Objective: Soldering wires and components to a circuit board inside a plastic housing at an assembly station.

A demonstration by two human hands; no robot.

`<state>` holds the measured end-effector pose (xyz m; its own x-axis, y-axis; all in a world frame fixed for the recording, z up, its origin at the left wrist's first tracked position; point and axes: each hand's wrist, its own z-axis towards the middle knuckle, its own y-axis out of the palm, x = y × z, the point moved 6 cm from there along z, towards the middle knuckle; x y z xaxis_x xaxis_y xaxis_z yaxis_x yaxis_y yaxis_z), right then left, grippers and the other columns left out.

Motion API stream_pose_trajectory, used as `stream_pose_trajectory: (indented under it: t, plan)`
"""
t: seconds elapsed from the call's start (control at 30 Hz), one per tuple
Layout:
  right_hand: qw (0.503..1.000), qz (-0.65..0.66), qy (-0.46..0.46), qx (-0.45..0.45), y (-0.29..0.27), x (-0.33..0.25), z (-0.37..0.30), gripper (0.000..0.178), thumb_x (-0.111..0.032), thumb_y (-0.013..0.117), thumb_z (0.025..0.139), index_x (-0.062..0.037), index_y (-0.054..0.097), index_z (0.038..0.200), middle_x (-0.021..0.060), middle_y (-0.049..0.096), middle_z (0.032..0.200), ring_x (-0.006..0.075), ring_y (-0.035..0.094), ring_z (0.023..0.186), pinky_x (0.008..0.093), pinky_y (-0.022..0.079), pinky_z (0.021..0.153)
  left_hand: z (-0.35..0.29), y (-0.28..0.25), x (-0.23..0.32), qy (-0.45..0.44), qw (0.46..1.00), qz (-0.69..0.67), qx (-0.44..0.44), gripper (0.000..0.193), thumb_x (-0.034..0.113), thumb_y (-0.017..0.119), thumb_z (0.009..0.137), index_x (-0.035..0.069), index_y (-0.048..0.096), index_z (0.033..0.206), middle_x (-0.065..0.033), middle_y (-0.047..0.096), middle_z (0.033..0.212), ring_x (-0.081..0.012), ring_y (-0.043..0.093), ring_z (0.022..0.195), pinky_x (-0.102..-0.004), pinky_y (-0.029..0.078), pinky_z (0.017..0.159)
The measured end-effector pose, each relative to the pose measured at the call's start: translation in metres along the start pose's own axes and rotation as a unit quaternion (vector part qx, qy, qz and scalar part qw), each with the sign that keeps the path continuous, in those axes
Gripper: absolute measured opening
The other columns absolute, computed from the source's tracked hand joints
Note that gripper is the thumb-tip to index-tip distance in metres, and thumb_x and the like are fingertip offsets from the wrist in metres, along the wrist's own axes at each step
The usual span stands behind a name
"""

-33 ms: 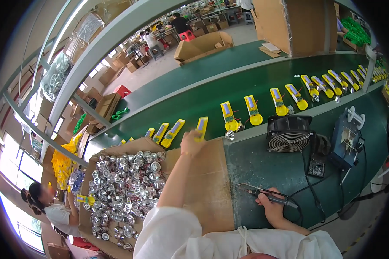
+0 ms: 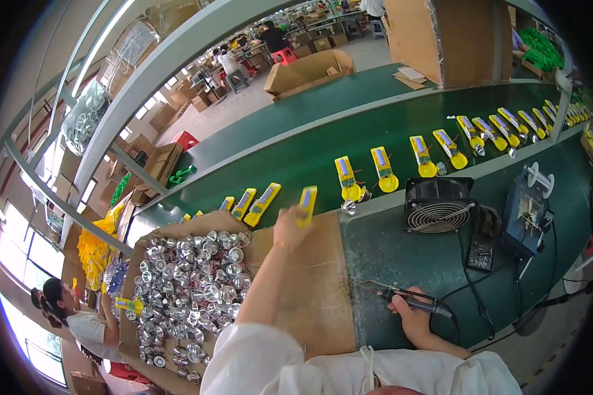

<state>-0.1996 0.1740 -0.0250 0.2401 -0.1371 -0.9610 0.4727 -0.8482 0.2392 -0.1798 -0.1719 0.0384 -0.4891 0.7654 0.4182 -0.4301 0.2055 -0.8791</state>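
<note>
My left hand (image 2: 290,228) is closed on the lower end of a yellow flashlight housing (image 2: 308,201), which carries a pale lilac cell. The housing is tilted at the near edge of the green conveyor belt (image 2: 244,172), and motion blurs my fingers a little. At the right, my right hand (image 2: 412,315) grips a soldering iron (image 2: 423,302) by its dark handle, tip pointing left over the green worktop. Left of my left forearm, a cardboard box (image 2: 260,245) holds many shiny silver reflector cups (image 2: 197,276) with thin wires.
More yellow housings (image 2: 383,170) line the belt, some with reflectors attached. A black fan (image 2: 438,205), a small tray (image 2: 481,257) and a blue solder-feeding device (image 2: 527,212) stand right, among cables. Cardboard (image 2: 313,283) covers the worktop before me. A co-worker (image 2: 85,322) sits at left.
My left hand has drawn slightly back toward me with the yellow flashlight housing. My right hand and the soldering iron have stayed almost in place.
</note>
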Motion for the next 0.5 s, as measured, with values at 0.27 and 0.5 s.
stream_pose_trajectory:
  t: [0.27, 0.5]
  plan:
    - [0.998, 0.054, -0.034, -0.004, 0.003, 0.0, 0.007, 0.012, -0.009, 0.061, 0.081, -0.0011, 0.054, 0.083, 0.0069, 0.061, 0.07, 0.0108, 0.059, 0.063, 0.0219, 0.047, 0.056, -0.195, -0.051, 0.065, -0.007, 0.999, 0.002, -0.052, 0.054, 0.041, 0.071, 0.066, 0.008, 0.051, 0.104, -0.0151, 0.056, 0.091, -0.0331, 0.059, 0.083, -0.0395, 0.049, 0.066]
    - [0.997, 0.037, -0.06, -0.014, 0.009, -0.002, 0.003, 0.012, -0.01, 0.062, 0.08, -0.0011, 0.055, 0.082, 0.0068, 0.061, 0.07, 0.0111, 0.059, 0.061, 0.0212, 0.046, 0.053, -0.271, -0.048, 0.018, -0.082, 0.96, 0.251, -0.094, 0.037, 0.042, 0.063, 0.074, 0.008, 0.051, 0.083, -0.0104, 0.058, 0.074, -0.0289, 0.061, 0.064, -0.0384, 0.047, 0.049]
